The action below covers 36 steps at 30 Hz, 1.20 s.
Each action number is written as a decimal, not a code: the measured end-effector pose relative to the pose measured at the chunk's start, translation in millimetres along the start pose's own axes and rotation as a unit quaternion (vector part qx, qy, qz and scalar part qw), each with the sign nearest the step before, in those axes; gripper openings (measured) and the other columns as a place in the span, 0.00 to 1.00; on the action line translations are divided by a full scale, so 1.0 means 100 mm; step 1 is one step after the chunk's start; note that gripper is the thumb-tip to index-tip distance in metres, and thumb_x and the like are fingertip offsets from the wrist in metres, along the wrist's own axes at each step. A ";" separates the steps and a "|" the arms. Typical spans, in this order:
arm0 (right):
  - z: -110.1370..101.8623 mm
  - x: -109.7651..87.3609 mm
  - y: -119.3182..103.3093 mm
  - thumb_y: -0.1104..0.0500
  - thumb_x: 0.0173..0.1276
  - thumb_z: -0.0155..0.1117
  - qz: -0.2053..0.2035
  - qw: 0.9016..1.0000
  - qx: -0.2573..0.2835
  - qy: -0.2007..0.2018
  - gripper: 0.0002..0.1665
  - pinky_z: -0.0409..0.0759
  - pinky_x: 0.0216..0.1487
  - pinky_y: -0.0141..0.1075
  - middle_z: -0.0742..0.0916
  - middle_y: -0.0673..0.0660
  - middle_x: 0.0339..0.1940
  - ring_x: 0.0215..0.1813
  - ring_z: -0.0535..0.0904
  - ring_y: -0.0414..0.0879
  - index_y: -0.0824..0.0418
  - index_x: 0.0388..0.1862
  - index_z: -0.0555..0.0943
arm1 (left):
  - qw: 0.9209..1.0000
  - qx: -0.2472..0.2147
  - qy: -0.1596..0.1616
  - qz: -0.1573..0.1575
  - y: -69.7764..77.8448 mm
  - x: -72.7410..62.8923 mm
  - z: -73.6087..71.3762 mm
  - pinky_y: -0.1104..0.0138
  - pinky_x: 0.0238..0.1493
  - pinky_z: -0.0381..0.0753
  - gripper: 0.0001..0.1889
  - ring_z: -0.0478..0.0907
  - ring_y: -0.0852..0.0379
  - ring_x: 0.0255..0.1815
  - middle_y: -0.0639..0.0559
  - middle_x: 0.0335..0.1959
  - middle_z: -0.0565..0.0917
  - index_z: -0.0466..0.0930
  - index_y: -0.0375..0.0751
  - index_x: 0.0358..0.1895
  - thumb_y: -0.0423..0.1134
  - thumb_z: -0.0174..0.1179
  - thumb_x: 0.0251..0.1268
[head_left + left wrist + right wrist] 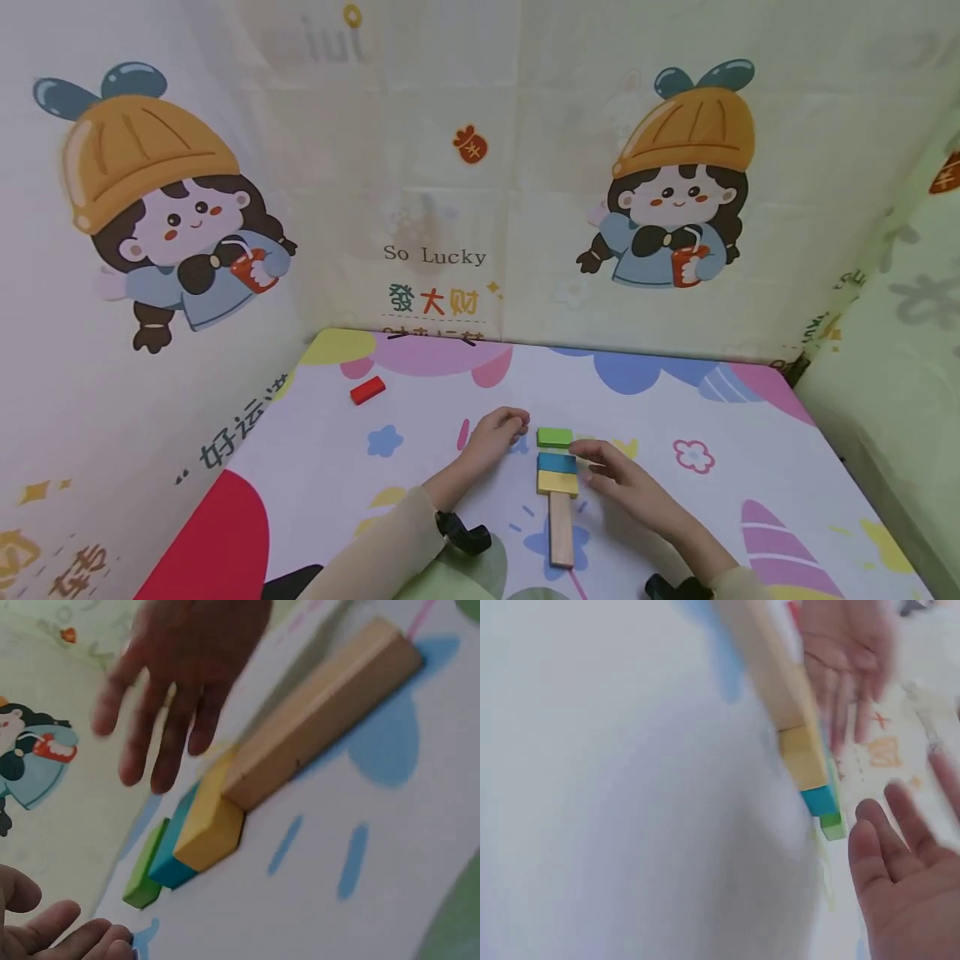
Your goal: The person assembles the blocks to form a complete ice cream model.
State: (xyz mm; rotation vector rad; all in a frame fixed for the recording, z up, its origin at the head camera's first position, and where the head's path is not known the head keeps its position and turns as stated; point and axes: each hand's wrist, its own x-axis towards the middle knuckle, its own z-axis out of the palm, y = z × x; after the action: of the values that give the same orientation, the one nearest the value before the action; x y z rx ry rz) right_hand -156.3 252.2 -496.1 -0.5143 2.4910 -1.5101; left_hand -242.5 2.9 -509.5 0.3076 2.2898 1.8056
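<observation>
A long plain wooden block (561,530) lies on the patterned table, with a yellow block (557,482) set across its far end. Against the yellow one sits a blue block (557,463). A green block (554,437) lies just beyond, a narrow gap separating it from the blue. To the left of the green block is my left hand (495,440), fingers loosely bent and holding nothing. My right hand (618,479) hovers right of the blue and yellow blocks, its fingers spread and empty in the right wrist view (911,877).
A red block (367,390) lies by itself toward the back left of the table. Printed cloth walls (442,208) stand behind the table and along both sides. Each wrist carries a black strap mount (463,533).
</observation>
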 end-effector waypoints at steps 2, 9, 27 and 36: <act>-0.07 0.05 0.03 0.52 0.82 0.54 0.056 0.994 0.097 0.019 0.28 0.71 0.65 0.23 0.74 0.64 0.75 0.78 0.67 0.62 0.61 0.75 0.68 | 0.997 -0.071 -0.021 -0.029 0.02 -0.05 -0.01 0.57 0.64 0.82 0.19 0.82 0.45 0.63 0.38 0.61 0.83 0.78 0.30 0.63 0.39 0.50 0.81; -0.20 0.14 0.13 0.61 0.83 0.42 0.117 0.936 0.330 -0.020 0.38 0.71 0.71 0.28 0.55 0.70 0.85 0.82 0.63 0.51 0.68 0.84 0.42 | 0.967 -0.225 -0.059 -0.099 0.04 -0.18 -0.01 0.53 0.71 0.74 0.25 0.75 0.41 0.72 0.32 0.71 0.75 0.67 0.28 0.73 0.39 0.49 0.82; -0.13 0.15 0.22 0.66 0.81 0.36 0.090 0.901 0.423 -0.046 0.39 0.68 0.74 0.30 0.44 0.71 0.86 0.76 0.70 0.39 0.70 0.84 0.35 | 0.967 -0.216 -0.100 -0.090 0.00 -0.23 0.01 0.56 0.72 0.73 0.25 0.73 0.45 0.75 0.39 0.73 0.74 0.66 0.33 0.76 0.43 0.47 0.84; -0.07 0.09 0.22 0.62 0.82 0.38 0.104 0.908 0.404 -0.037 0.39 0.70 0.72 0.29 0.47 0.70 0.86 0.76 0.69 0.38 0.69 0.84 0.38 | 0.967 -0.216 -0.105 -0.090 -0.01 -0.30 0.02 0.56 0.72 0.73 0.25 0.73 0.44 0.74 0.38 0.73 0.74 0.66 0.34 0.75 0.42 0.48 0.84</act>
State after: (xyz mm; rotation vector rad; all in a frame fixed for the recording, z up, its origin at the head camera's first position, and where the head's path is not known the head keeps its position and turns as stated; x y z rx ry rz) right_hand -171.4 263.9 -511.9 -0.1409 1.5634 -2.1506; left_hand -213.3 -3.9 -509.7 0.1976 1.6711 2.0031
